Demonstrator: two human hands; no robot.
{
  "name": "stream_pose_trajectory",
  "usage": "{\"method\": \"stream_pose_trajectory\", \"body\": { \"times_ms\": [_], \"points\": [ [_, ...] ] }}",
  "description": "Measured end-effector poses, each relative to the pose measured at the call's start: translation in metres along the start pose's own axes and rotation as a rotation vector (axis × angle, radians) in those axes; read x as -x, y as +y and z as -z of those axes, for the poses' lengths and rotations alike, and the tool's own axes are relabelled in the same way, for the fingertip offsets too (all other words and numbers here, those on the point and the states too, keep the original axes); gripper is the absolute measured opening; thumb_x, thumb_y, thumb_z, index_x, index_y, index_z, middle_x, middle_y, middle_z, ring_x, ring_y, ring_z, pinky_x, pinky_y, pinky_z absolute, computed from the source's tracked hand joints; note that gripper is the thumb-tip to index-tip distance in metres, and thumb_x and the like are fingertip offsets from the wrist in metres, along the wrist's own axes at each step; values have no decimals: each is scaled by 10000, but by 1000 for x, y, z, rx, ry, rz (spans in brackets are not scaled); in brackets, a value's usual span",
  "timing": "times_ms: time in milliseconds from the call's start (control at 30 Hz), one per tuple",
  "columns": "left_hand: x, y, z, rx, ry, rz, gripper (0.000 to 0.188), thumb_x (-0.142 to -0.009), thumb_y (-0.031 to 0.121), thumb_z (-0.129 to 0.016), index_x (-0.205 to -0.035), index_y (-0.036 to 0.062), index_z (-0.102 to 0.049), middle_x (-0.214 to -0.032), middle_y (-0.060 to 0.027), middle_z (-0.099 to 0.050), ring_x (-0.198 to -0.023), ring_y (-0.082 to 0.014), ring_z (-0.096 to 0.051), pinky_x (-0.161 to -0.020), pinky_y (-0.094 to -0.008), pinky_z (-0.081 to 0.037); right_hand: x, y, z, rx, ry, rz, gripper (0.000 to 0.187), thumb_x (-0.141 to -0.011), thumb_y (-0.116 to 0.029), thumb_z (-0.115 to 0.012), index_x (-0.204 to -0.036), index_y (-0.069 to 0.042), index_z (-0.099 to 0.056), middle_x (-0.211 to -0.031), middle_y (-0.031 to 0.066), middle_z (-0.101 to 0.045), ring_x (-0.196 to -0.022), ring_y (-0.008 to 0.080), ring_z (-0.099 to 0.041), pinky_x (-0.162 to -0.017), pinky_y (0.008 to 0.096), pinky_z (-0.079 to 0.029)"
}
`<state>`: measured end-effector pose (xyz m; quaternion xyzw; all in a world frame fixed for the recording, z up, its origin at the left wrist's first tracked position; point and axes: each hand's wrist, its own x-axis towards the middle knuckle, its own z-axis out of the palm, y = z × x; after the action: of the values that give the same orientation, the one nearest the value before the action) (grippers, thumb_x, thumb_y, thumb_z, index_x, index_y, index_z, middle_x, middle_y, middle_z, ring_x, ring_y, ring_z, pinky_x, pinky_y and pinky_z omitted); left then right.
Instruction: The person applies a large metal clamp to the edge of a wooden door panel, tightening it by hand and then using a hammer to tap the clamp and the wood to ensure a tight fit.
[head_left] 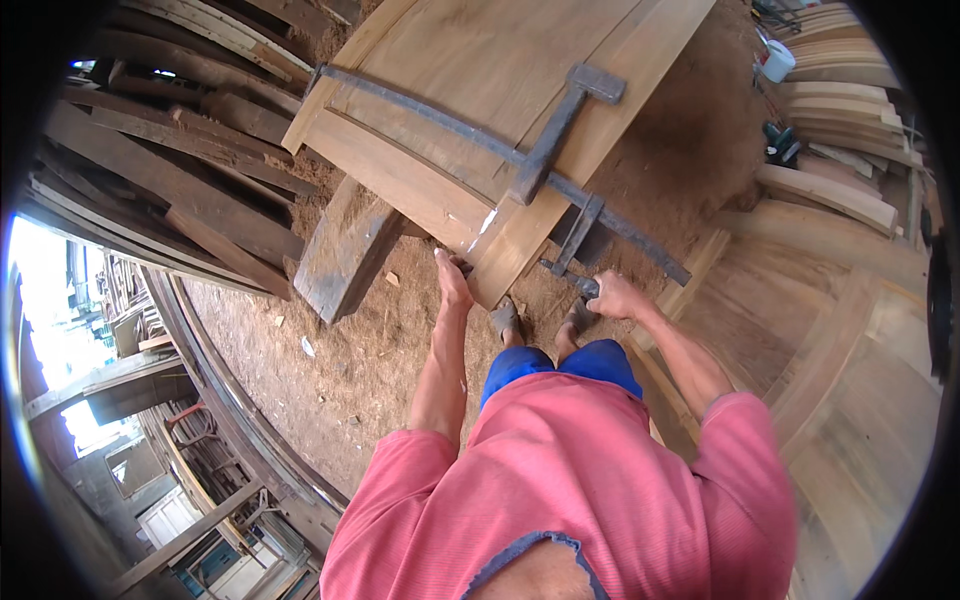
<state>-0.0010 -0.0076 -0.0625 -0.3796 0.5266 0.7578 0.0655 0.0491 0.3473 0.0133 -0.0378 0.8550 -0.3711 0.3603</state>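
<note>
A large framed wooden panel (pixel 420 170) lies raised in front of me. White smears that look like glue mark a joint near its close corner. Across it runs a long metal bar clamp (pixel 430 112), its jaw and screw by the right edge. My right hand (pixel 617 297) is closed around the dark screw end of this clamp. At the near edge of the panel, my left hand (pixel 454 278) grips the wood beside the joint, with some fingers hidden. A dark hammer-shaped tool (pixel 552 140) rests across the clamp bar and the panel.
A thick timber block (pixel 345 250) supports the panel at left. Rough boards (pixel 170 170) are piled at far left. Curved wooden pieces (pixel 840 115) and a white cup (pixel 777 62) stand far right. Another wooden panel (pixel 760 300) lies close on my right. Sawdust covers the ground (pixel 300 350).
</note>
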Motion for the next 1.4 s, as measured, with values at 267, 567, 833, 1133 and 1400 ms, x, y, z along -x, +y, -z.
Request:
{"method": "stream_pose_trajectory", "body": {
  "times_ms": [267, 567, 833, 1133, 1400],
  "points": [
    [1, -1, -1, -31, 24, -8, 695, -997, 675, -295, -869, 56, -583, -758, -68, -582, -695, -209, -541, -717, -357, -488, 27, -23, -36, 542, 602, 90, 286, -813, -207, -699, -1020, -50, -580, -888, 227, -699, -875, 375, -708, -731, 505, -549],
    [8, 4, 6, -38, 49, 12, 678, -1023, 638, -257, -838, 83, -599, -736, -42, -589, -689, -177, -540, -715, -331, -481, 18, -33, -4, 340, 216, -51, 314, -735, -178, -782, -932, -3, -611, -862, 253, -704, -858, 419, -701, -761, 509, -553],
    [21, 11, -8, -48, 11, 17, 745, -1010, 669, -233, -864, 52, -625, -763, -66, -636, -673, -186, -569, -686, -331, -492, 1, -7, 9, -10, -15, 15, 215, -701, -147, -715, -841, 13, -679, -814, 295, -672, -830, 424, -696, -716, 485, -530],
    [16, 9, 6, -49, -95, 55, 859, -1003, 678, -225, -1259, -53, -598, -1139, -178, -684, -1007, -288, -646, -971, -404, -497, 13, -26, 7, 107, 124, 43, 297, -734, -168, -747, -907, 17, -591, -853, 248, -680, -865, 385, -696, -774, 493, -533],
    [13, 12, -5, -123, -40, 68, 858, -1006, 677, -218, -1281, -46, -590, -1199, -188, -671, -1069, -292, -639, -993, -416, -487, 21, -13, -24, 300, 352, -16, 386, -785, -226, -765, -1024, -24, -541, -879, 248, -694, -869, 411, -696, -707, 528, -539]
  ]
}}
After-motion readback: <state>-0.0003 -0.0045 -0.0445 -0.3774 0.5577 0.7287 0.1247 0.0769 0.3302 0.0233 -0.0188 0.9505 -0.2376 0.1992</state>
